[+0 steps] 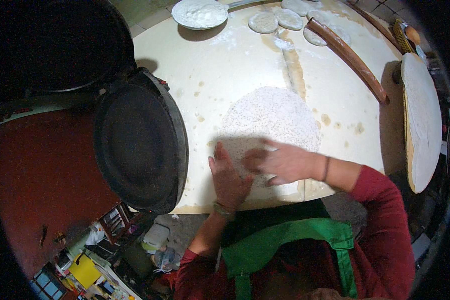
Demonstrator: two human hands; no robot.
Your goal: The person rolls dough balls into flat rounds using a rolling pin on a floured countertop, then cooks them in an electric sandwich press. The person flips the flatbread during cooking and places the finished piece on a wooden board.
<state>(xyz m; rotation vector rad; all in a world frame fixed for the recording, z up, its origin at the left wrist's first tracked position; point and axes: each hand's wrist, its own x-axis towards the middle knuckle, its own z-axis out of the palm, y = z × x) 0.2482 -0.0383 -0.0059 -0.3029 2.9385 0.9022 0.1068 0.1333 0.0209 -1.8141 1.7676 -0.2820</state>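
Note:
A thin round flatbread of dough (273, 116), speckled with seeds, lies flat on the pale tabletop in front of me. My left hand (230, 180) is at its near left edge, fingers pointing away from me and thumb spread toward the right. Over the near part of the dough, my right hand (285, 163) reaches in from the right with its fingers apart and blurred. Neither hand grips anything. Whether the palms press on the dough or hover just above it, I cannot tell. Shadow from my hands darkens the dough's near side.
An open electric griddle (138, 146) with a raised lid (60, 45) stands left. Farther back are a bowl of flour (200, 14), several dough discs (263, 23) and a wooden rolling pin (348, 60). Flatbreads (423, 123) are stacked at right.

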